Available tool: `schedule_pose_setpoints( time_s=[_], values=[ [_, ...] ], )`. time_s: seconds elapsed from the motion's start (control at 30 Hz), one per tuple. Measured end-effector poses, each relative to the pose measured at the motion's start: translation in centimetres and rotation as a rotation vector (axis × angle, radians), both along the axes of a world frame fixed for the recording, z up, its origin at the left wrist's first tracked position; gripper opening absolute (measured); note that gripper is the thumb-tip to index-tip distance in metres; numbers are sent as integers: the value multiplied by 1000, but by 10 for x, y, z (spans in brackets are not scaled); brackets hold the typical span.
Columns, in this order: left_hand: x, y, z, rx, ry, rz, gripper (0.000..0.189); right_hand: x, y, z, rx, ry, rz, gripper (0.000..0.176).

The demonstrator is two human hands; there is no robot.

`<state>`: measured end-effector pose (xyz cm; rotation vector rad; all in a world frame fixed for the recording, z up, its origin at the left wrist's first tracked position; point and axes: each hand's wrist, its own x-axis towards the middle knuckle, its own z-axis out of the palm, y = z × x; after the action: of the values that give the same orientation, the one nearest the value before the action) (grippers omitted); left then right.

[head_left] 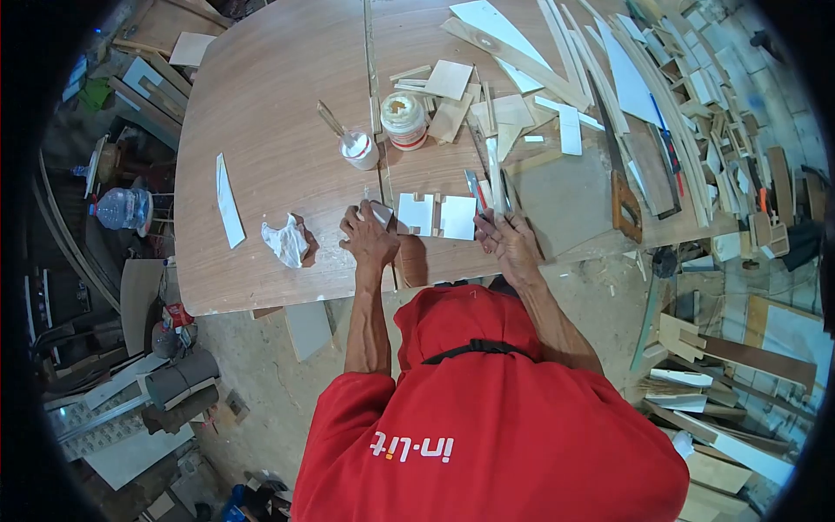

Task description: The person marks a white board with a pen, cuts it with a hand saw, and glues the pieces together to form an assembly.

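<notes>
My left hand (369,235) rests on the table with its fingers curled on a small flat greyish piece (381,214). Just right of it lie two white-faced wooden pieces side by side, a left one (416,214) and a right one (457,217), with small wooden blocks along their edges. My right hand (510,244) is by the right piece's edge, its fingers closed together; what they hold, I cannot tell. Beyond those fingers lie a long pale strip (495,174) and a narrow blue-grey tool (474,186).
A cup of white paste with a brush (358,151) and an open jar (404,122) stand behind the pieces. A crumpled white cloth (285,241) and a white strip (229,202) lie left. Offcuts (452,80) and a handsaw (626,209) lie right.
</notes>
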<state>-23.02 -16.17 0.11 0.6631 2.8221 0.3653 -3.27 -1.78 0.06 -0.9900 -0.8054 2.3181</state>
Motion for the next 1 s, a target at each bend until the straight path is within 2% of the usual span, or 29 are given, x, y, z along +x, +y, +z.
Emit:
schedule_pose_setpoints(
  time_s=[0.07, 0.13, 0.17, 0.27, 0.33, 0.4, 0.53, 0.63, 0.7, 0.83, 0.9, 0.93, 1.0],
  values=[
    [0, 2, 5, 18, 90, -30, 57, -4, -9, -4, 71, -77, -23, 32],
    [-8, 8, 7, 80, -116, -107, 54, -6, -15, -7, 112, -143, -36, 34],
    [-4, 11, 2, 109, 12, -166, 43, -7, -17, -7, 158, -206, -44, 35],
    [3, 24, 5, 19, -66, -196, 34, -11, -20, -12, 234, -277, -51, 34],
    [6, 29, 2, 55, -31, -206, 35, -12, -22, -19, 270, -304, -49, 35],
    [9, 35, 10, -79, -94, -146, 39, -15, -23, -25, 305, -327, -45, 37],
    [10, 34, 6, -43, -110, -146, 42, -17, -24, -15, 270, -331, -57, 39],
    [9, 33, 7, 47, -114, -115, 42, -17, -27, -11, 228, -292, -105, 37],
    [7, 29, 1, 233, -116, -58, 40, -17, -26, -11, 213, -272, -141, 33],
    [-1, 24, -8, 391, -155, 3, 38, -16, -25, -16, 173, -264, -143, 34],
    [-3, 24, 1, 560, -308, 78, 35, -15, -24, -21, 157, -246, -157, 35],
    [-5, 22, -2, 559, -308, 78, 35, -15, -23, -19, 159, -253, -146, 34],
    [-15, 17, -11, 849, -744, 55, 32, -14, -21, -18, 160, -259, -134, 33]
  ],
)
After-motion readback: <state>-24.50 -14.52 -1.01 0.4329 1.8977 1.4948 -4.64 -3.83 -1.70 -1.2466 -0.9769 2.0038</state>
